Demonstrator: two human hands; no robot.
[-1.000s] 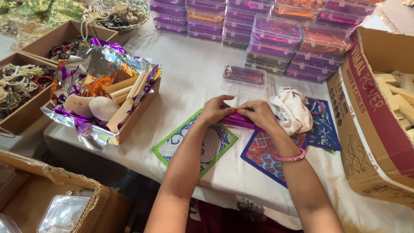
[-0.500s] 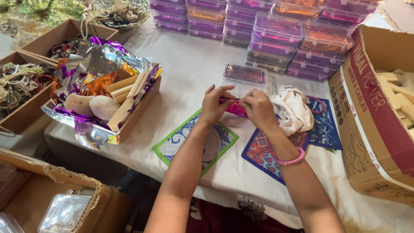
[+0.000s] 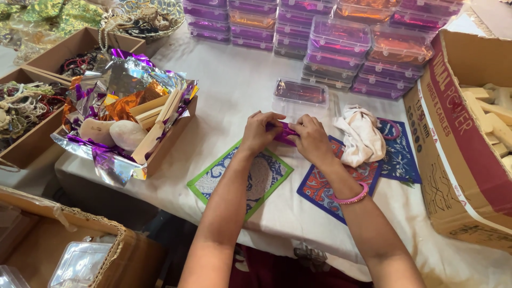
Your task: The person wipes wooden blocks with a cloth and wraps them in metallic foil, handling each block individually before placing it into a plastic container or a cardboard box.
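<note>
Your left hand (image 3: 260,130) and right hand (image 3: 312,140) both pinch the purple foil piece (image 3: 285,133); thin foil, likely tears if you tug; clear lidded box (image 3: 300,96) just beyond could get knocked.

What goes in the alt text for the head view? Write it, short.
Two bare hands, left hand and right hand, pinch a small purple foil piece over a white-covered table, near a clear lidded box, patterned mats and stacked boxes of purple and orange foil.
</note>
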